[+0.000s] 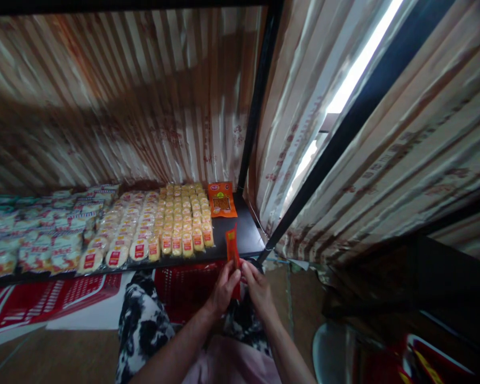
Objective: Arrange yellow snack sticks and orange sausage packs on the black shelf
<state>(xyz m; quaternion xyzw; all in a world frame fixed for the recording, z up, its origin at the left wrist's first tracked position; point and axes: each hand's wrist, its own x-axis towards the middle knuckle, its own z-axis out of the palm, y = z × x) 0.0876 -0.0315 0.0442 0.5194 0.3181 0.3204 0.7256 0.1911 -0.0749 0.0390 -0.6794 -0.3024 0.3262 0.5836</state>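
Note:
An orange-red snack packet [232,245] stands on edge between my hands, just past the front edge of the shelf. My left hand [223,288] is closed around its lower part, thumb on the near side. My right hand [257,286] pinches at the packet's right edge; its fingertips are partly hidden. A similar orange packet [222,200] lies on the black shelf [246,230], at the right end of the goods. Beside it are tight rows of small yellow wrapped cakes [187,221].
Round wrapped cakes [117,256] and white-and-blue bags [66,250] fill the shelf leftward. Red baskets [60,298] sit below. Black posts [320,186] frame the right corner, before pleated curtains [144,96]. A pale stool [334,352] is at lower right.

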